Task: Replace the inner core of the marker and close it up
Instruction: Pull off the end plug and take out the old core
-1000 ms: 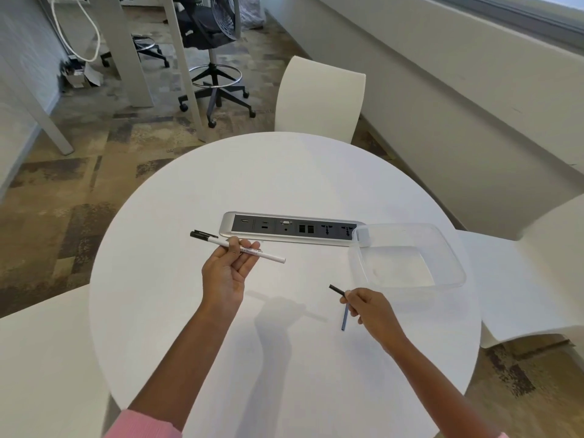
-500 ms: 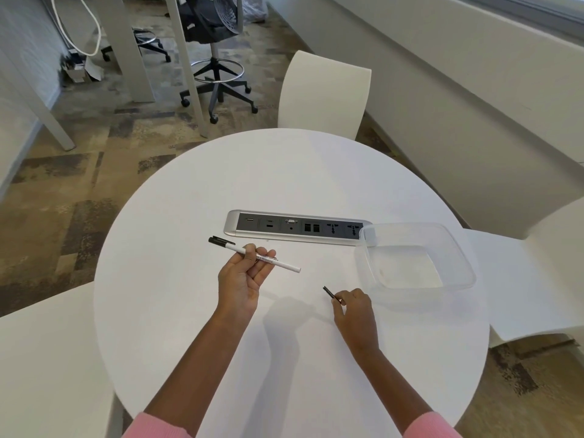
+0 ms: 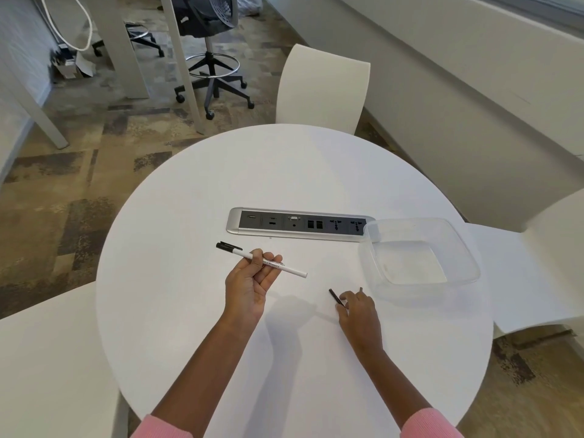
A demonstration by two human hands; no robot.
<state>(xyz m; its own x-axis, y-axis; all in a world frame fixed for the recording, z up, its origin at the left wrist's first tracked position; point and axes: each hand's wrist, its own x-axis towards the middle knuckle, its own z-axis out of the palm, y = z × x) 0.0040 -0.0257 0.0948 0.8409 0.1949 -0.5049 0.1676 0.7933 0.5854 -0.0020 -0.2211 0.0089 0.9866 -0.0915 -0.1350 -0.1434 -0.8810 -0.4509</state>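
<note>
My left hand [image 3: 252,281] holds a white marker [image 3: 294,270] by the middle of its barrel, above the round white table [image 3: 189,311]. The marker's black cap [image 3: 228,246] points left and its open white end points right. My right hand [image 3: 357,311] is low over the table, to the right of the marker, with its fingers closed on thin dark parts. A slim black piece [image 3: 335,297] sticks out up and left from the fingers. The grey tip of a thin rod [image 3: 361,289] shows above the knuckles. The hand hides the rest of both parts.
A clear plastic tub [image 3: 467,248] stands just right of my right hand. A silver power and socket strip [image 3: 300,224] is set into the table behind both hands. White chairs [image 3: 322,86] surround the table.
My right hand has moved left and down to the table and turned palm down, so the grey rod is now mostly hidden. My left hand with the marker has barely shifted.
</note>
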